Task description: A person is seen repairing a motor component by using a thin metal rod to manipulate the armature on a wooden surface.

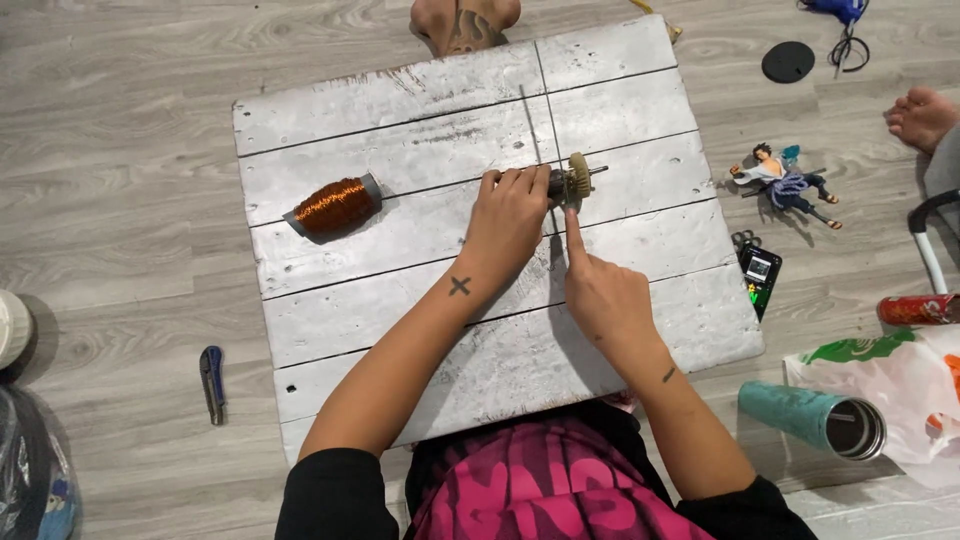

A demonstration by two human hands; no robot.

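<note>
Where the white plank board (400, 110) lies on the grey floor, a plastic bag (900, 385) — white, with green and orange print — sits off its right edge, a teal tumbler (810, 417) and a red can (915, 309) beside it. On the board's left part rests a copper wire spool (335, 205). Near the board's middle the left hand (508, 225) closes its fingers around a small motor (570, 181); the right hand (605, 295) — index finger extended, the others curled — touches its gear from below.
</note>
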